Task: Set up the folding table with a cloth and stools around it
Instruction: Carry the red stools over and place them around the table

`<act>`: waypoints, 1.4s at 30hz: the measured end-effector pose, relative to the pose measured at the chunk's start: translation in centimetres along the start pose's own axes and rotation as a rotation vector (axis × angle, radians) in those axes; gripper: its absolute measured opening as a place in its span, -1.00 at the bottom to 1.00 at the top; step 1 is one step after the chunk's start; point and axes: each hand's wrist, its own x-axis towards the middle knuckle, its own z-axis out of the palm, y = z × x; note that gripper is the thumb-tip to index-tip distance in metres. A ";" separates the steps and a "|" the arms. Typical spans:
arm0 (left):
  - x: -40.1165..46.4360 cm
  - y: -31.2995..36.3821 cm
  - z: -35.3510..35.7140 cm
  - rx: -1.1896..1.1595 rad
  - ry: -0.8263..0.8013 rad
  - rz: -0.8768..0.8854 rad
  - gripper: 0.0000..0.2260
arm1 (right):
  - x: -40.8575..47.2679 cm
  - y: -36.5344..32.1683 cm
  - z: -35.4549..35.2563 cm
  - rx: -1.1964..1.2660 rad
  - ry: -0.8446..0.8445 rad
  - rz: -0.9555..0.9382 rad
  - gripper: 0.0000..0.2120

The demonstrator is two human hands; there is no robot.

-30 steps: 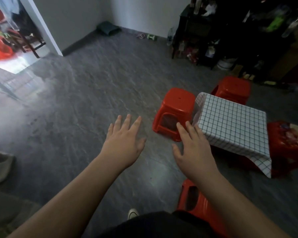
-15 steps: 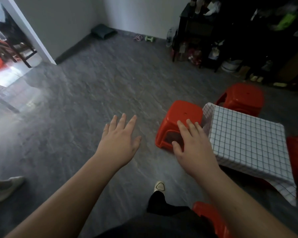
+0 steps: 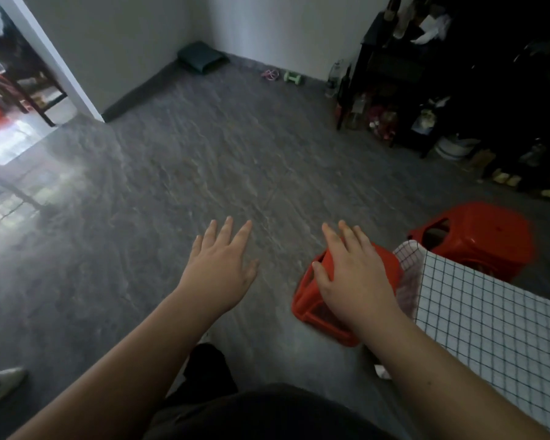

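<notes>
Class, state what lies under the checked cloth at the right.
The checked cloth drapes over a flat top with a straight edge. The folding table itself and its legs are covered. A red stool stands beside its corner.

**Stools at the table's left and far sides**

The cloth lies on the folding table at the near right. One stool stands just left of it, another stool beyond its far edge. A dark shelf unit stands far right against the wall; a doorway opens far left
</notes>
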 end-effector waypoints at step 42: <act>50.9 28.0 1.0 0.283 -0.441 1.464 -0.34 | 25.5 10.6 -1.2 0.206 0.325 1.445 -0.31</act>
